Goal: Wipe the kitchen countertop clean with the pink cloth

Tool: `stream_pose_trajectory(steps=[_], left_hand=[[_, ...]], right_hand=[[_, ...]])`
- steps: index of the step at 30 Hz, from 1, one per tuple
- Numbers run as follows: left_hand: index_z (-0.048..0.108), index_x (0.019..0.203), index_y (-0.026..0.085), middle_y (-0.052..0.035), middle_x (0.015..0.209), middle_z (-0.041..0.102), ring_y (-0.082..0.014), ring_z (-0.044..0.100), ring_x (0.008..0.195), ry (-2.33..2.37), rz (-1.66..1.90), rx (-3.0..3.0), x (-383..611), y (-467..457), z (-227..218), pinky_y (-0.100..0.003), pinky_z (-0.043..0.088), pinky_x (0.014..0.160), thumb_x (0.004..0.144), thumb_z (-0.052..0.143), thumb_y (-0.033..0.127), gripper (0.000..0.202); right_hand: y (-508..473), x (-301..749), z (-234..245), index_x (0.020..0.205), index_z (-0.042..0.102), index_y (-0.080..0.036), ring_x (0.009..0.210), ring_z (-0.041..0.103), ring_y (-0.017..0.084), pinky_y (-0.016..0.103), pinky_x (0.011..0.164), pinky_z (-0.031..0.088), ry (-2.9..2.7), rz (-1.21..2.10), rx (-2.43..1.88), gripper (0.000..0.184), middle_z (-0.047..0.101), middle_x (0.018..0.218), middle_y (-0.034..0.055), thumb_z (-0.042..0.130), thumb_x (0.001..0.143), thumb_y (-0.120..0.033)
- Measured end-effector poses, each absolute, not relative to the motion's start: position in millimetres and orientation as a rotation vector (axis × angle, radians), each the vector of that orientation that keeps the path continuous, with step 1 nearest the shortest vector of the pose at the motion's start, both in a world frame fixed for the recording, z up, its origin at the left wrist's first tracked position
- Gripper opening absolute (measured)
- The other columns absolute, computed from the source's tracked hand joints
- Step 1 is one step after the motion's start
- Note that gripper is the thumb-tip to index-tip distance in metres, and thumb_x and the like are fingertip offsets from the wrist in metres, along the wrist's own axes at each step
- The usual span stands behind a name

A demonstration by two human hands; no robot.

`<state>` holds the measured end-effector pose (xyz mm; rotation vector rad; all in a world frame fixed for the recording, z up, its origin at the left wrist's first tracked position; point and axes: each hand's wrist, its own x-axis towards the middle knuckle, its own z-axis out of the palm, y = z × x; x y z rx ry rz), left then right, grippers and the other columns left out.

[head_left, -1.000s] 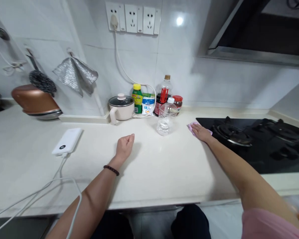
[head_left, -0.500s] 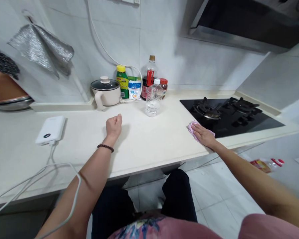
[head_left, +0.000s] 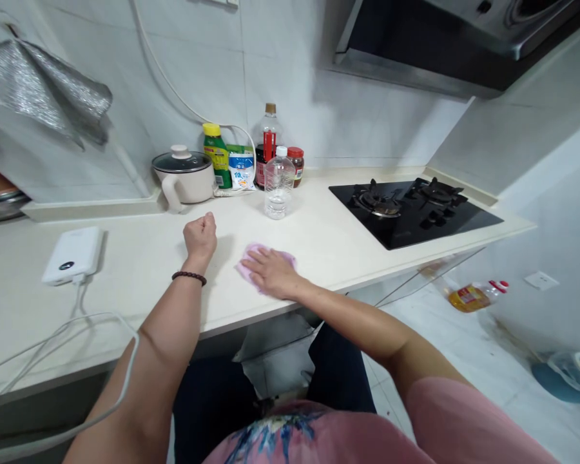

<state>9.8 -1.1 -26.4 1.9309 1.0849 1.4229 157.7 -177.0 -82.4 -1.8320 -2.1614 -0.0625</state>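
Note:
On the pale counter [head_left: 314, 254], my right hand [head_left: 272, 270] holds a pink cloth [head_left: 245, 269] pressed flat, its fingers spread across the top. Part of the cloth is hidden under the palm. To its left, my left hand [head_left: 200, 237] is closed in a fist just above or on the counter, and nothing shows in it. A clear plastic bottle [head_left: 277, 187] with a white cap stands upright behind the cloth. Behind my left fist sits a cream electric pot [head_left: 191, 183] with a dark glass lid.
Against the wall stand a green bottle with a yellow cap [head_left: 216, 158], a white and blue packet [head_left: 242, 169], a brown-capped bottle [head_left: 269, 129] and a red-lidded jar [head_left: 296, 166]. A gas stove [head_left: 406, 216] is at right, under a range hood [head_left: 415, 58]. A white power bank [head_left: 73, 254] trails cables at left.
My right hand has swept the pink cloth leftward from the stove's edge to the middle of the counter. My left fist keeps its place by the pot. The view has turned slightly right.

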Motion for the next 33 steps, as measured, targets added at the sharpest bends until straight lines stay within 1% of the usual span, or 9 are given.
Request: stream_pose_trajectory(steps=[5,10,14,17,20,25,28,30,33], left_hand=[[0.034,0.052,0.023,0.0034,0.047,0.031,-0.0119,0.033,0.051,1.147,1.419,1.945,1,-1,-29,-0.029,0.024,0.053,0.096,0.043,0.036,0.047],[0.033,0.051,0.023,0.0036,0.047,0.029,-0.0125,0.032,0.052,1.144,1.437,1.929,1,1,-30,-0.03,0.023,0.054,0.096,0.045,0.035,0.048],[0.035,0.052,0.023,0.003,0.049,0.032,-0.0126,0.035,0.053,1.101,1.431,1.987,9,-12,-22,-0.03,0.023,0.055,0.097,0.044,0.036,0.048],[0.036,0.053,0.023,0.0029,0.05,0.032,-0.0128,0.035,0.053,1.048,1.299,2.123,8,-42,-7,-0.029,0.023,0.055,0.098,0.041,0.037,0.048],[0.042,0.057,0.022,0.0022,0.052,0.039,-0.0135,0.038,0.054,0.849,0.953,2.386,-10,-81,6,-0.028,0.026,0.056,0.1,0.04,0.043,0.048],[0.059,0.079,0.021,-0.0026,0.075,0.063,-0.0177,0.057,0.072,0.753,0.734,2.66,-90,-121,-6,-0.029,0.04,0.07,0.103,0.035,0.041,0.039],[0.06,0.08,0.021,-0.0049,0.078,0.063,-0.0208,0.058,0.08,0.996,0.78,2.776,-146,-116,-29,-0.032,0.042,0.076,0.102,0.039,0.041,0.035],[0.058,0.077,0.022,-0.005,0.074,0.061,-0.021,0.057,0.078,1.172,0.836,2.768,-174,-108,-44,-0.032,0.041,0.075,0.102,0.04,0.041,0.036],[0.054,0.073,0.022,-0.0053,0.072,0.06,-0.02,0.057,0.076,1.451,0.917,2.672,-192,-102,-58,-0.031,0.036,0.069,0.103,0.039,0.038,0.038]], right_hand=[[-177,139,-67,0.154,0.038,-0.043,0.154,0.023,0.023,0.049,0.124,0.023,-2.312,0.028,-1.768,0.052,0.028,0.164,-0.0137,0.032,0.103,-0.054],[-261,273,-62,0.153,0.044,-0.035,0.154,0.025,0.023,0.049,0.127,0.022,-2.102,-0.005,-1.986,0.054,0.035,0.163,-0.0064,0.032,0.103,-0.052],[-330,388,-60,0.15,0.049,-0.026,0.151,0.032,0.023,0.046,0.129,0.021,-1.816,-0.113,-2.326,0.053,0.05,0.154,0.0012,0.033,0.102,-0.042],[-352,430,-62,0.148,0.052,-0.017,0.15,0.035,0.024,0.04,0.13,0.02,-1.76,-0.168,-2.364,0.055,0.054,0.15,0.0092,0.029,0.102,-0.035],[-354,442,-69,0.144,0.056,-0.013,0.148,0.039,0.025,0.039,0.129,0.023,-1.773,-0.204,-2.287,0.061,0.056,0.148,0.0137,0.026,0.101,-0.042],[-332,418,-77,0.143,0.059,-0.021,0.146,0.041,0.028,0.047,0.127,0.029,-1.93,-0.234,-2.066,0.065,0.054,0.15,0.0113,0.028,0.098,-0.057],[-296,355,-73,0.147,0.053,-0.024,0.149,0.037,0.027,0.052,0.127,0.028,-2.106,-0.186,-1.906,0.06,0.045,0.157,0.0073,0.028,0.102,-0.053],[-261,293,-66,0.151,0.048,-0.029,0.151,0.032,0.024,0.051,0.127,0.026,-2.25,-0.107,-1.776,0.055,0.039,0.161,0.0018,0.029,0.104,-0.049],[-199,186,-57,0.151,0.048,-0.029,0.152,0.029,0.021,0.048,0.128,0.023,-2.428,-0.006,-1.518,0.052,0.04,0.161,0.0002,0.029,0.105,-0.046]])
